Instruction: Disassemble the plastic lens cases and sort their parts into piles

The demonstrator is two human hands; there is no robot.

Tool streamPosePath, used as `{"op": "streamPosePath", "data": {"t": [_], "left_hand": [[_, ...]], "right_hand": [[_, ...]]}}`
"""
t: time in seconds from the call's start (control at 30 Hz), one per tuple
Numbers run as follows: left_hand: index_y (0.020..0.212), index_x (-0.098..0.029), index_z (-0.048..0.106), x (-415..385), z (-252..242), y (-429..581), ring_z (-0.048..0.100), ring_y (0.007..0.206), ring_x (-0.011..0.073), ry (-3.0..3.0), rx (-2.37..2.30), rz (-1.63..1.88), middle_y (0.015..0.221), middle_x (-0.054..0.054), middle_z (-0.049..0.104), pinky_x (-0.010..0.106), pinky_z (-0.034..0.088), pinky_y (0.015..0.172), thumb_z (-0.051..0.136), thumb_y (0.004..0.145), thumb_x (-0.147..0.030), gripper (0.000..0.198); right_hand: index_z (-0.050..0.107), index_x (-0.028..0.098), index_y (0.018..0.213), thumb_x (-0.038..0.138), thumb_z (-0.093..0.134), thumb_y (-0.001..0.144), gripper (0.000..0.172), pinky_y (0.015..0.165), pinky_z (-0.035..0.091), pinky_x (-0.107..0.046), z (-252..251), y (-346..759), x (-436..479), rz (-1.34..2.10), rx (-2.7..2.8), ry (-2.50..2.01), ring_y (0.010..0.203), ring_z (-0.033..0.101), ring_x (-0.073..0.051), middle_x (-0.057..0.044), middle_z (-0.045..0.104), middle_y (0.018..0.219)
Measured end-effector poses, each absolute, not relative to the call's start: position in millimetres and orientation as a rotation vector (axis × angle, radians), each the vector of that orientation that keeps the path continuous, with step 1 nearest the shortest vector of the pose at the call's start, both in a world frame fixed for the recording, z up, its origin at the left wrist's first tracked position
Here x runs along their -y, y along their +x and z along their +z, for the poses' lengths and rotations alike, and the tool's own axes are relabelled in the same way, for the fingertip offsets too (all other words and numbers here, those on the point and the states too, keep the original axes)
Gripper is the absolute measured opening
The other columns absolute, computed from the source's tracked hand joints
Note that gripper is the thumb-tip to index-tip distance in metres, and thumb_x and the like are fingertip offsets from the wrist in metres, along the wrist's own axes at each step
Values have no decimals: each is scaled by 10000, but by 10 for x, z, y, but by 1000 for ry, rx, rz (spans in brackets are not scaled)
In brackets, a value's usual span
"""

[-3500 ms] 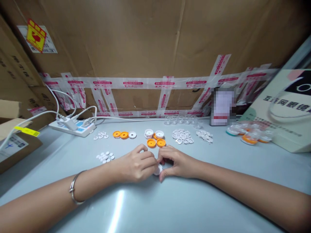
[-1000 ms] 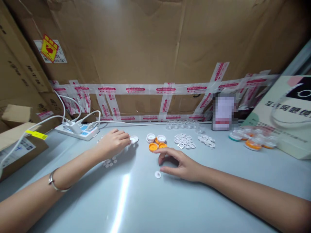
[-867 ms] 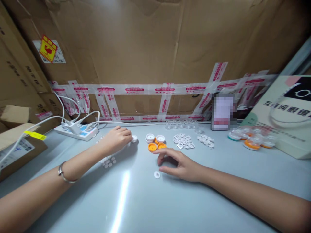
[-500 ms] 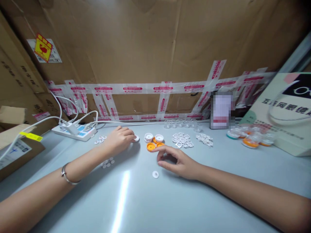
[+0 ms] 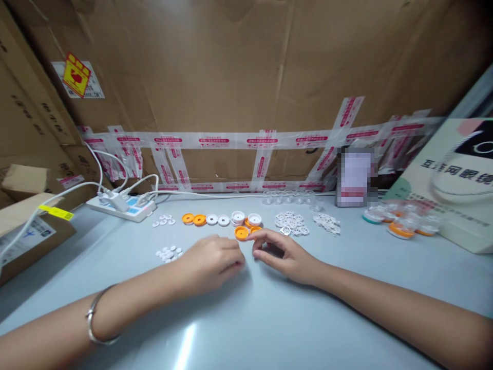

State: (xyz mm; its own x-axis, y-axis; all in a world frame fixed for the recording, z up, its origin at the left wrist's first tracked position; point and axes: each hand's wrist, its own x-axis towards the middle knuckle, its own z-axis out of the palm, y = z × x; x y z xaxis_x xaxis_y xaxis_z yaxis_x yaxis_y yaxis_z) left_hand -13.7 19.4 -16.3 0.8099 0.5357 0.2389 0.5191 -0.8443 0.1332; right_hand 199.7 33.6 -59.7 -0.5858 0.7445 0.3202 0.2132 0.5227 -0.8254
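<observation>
My left hand (image 5: 216, 259) is over the middle of the table, blurred, with its fingers curled together and pointing down. Whatever may be in its fingertips is hidden. My right hand (image 5: 285, 256) rests on the table just to the right, its thumb and index finger apart and nothing seen between them. The right index fingertip is at the edge of an orange round cap (image 5: 241, 234). Behind it stand white round caps (image 5: 238, 217). A row leads left from there: white rings (image 5: 211, 220), then orange ones (image 5: 193, 220).
Small white discs (image 5: 168, 254) and small white pegged pieces (image 5: 164, 220) lie at left. White openwork pieces (image 5: 291, 224) and clear domes (image 5: 290, 197) are right of centre. A power strip (image 5: 122, 206), phone (image 5: 353, 177), finished-looking domed pieces (image 5: 408, 221) and paper bag (image 5: 458, 190) stand behind.
My left hand has left the white ring in the back row and come toward me and right. The loose white disc near my right hand no longer shows. My right hand stays put.
</observation>
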Motion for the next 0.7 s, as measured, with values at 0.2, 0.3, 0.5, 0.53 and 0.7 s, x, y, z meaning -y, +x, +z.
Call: {"op": "streamPosePath", "data": {"t": [0.2, 0.3, 0.5, 0.53, 0.7], "left_hand": [[771, -188, 639, -651, 266, -945, 600, 695, 173, 2758, -1618, 60, 786, 45, 671, 248, 421, 622, 459, 770, -211, 182], [741, -196, 634, -818, 336, -1408, 609, 708, 193, 2614, -1829, -37, 776, 46, 682, 252, 428, 622, 460, 716, -233, 179], [725, -181, 637, -938, 152, -1763, 620, 696, 205, 2519, -1907, 49, 753, 64, 691, 252, 435, 622, 464, 680, -239, 187], [717, -174, 638, -951, 108, -1769, 620, 681, 201, 2513, -1909, 56, 737, 64, 691, 248, 436, 613, 465, 681, -234, 187], [734, -165, 633, -1000, -44, -1810, 604, 659, 176, 2525, -1882, 132, 701, 20, 684, 231, 435, 608, 458, 720, -222, 184]], "right_hand": [[531, 191, 1052, 231, 495, 836, 222, 627, 441, -240, -572, 2005, -308, 898, 2174, -770, 708, 549, -109, -35, 608, 833], [559, 187, 1008, 242, 497, 833, 194, 608, 440, -245, -550, 2008, -287, 778, 2205, -805, 713, 558, -122, -55, 624, 864], [574, 190, 934, 246, 458, 854, 152, 694, 468, -283, -439, 2022, -287, 599, 2138, -830, 757, 596, -147, -49, 648, 818], [573, 191, 928, 257, 455, 858, 152, 695, 471, -286, -393, 2042, -303, 568, 2125, -842, 754, 601, -150, -49, 652, 818], [594, 192, 868, 341, 476, 847, 191, 668, 457, -294, 42, 2421, -541, 230, 2063, -1057, 736, 595, -164, -54, 654, 813]]}}
